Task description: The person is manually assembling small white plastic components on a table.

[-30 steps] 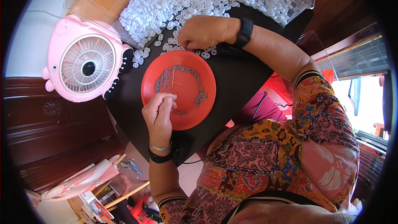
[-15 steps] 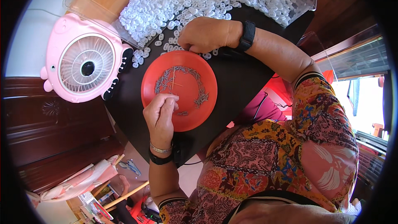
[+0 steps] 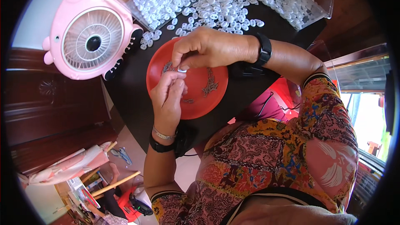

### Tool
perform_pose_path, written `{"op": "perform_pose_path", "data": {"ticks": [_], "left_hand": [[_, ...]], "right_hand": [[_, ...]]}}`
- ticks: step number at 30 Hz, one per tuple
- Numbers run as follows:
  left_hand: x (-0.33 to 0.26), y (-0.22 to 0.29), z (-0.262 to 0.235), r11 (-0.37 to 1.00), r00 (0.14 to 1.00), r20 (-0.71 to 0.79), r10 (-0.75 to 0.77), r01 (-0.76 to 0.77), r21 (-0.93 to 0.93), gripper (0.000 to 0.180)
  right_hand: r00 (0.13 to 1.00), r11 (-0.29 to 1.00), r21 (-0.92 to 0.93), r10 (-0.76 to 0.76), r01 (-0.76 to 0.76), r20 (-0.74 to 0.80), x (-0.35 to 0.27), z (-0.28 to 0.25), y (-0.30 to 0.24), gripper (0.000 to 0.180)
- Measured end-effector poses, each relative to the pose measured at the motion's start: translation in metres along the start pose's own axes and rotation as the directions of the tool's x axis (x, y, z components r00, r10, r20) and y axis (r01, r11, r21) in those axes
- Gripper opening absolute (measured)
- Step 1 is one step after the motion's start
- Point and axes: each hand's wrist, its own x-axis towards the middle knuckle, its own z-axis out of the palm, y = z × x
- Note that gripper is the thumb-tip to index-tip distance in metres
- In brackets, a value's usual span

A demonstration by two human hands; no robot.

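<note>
The fingers (image 3: 180, 63) of the right hand (image 3: 210, 50) pinch a small white plastic piece (image 3: 182, 70), smooth and rounded, and the fingers (image 3: 173, 84) of the left hand (image 3: 166, 100) close up against it from below, so both hands meet on the piece just above a round red dish (image 3: 208, 100). The dish is shiny plastic with a shallow rim; thin grey metal bits (image 3: 210, 85), wiry and tangled, lie in it beside and under the fingers. The dish sits on a dark matte worktop (image 3: 133, 96). Beyond the fingers, farther from the body, a heap of white pieces (image 3: 200, 0) like the held one spreads over the worktop, partly within a clear tray (image 3: 321, 8). To the left of the fingers stands a pink plastic fan (image 3: 89, 37) with a round white grille and small ears. The right wrist carries a black watch (image 3: 263, 50), which hides part of the worktop; the left wrist bears a black band (image 3: 160, 146) and a thin metal bangle (image 3: 163, 135).
</note>
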Motion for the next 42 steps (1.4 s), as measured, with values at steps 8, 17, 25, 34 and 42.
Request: {"op": "perform_pose_path", "data": {"ticks": [8, 17, 25, 34, 42], "left_hand": [[0.000, -0.006, 0.000, 0.999, 0.999, 0.048, -0.010, 0.012, -0.051, 0.013], [-0.001, -0.003, -0.008, 0.997, 0.999, -0.037, -0.027, 0.025, -0.068, 0.014], [-0.003, -0.002, -0.012, 0.998, 0.993, -0.117, 0.023, -0.030, -0.061, 0.013], [0.001, -0.003, -0.010, 0.998, 0.996, -0.090, 0.007, -0.013, -0.068, 0.013], [-0.002, -0.004, -0.007, 0.996, 0.997, -0.078, -0.006, -0.001, -0.087, 0.013]], "right_hand": [[0.997, 0.995, 0.072, -0.069, 0.066, 0.041, -0.001, 0.012, -0.003, 0.011], [0.991, 0.937, -0.342, -0.022, 0.067, 0.134, -0.005, -0.010, 0.014, 0.014], [0.970, 0.880, -0.474, 0.111, 0.005, 0.215, -0.006, -0.024, 0.005, 0.020], [0.920, 0.887, -0.446, 0.072, 0.117, 0.385, -0.006, 0.002, 0.003, 0.015], [0.970, 0.955, -0.286, -0.009, 0.081, 0.244, -0.004, 0.005, 0.014, 0.009]]}}
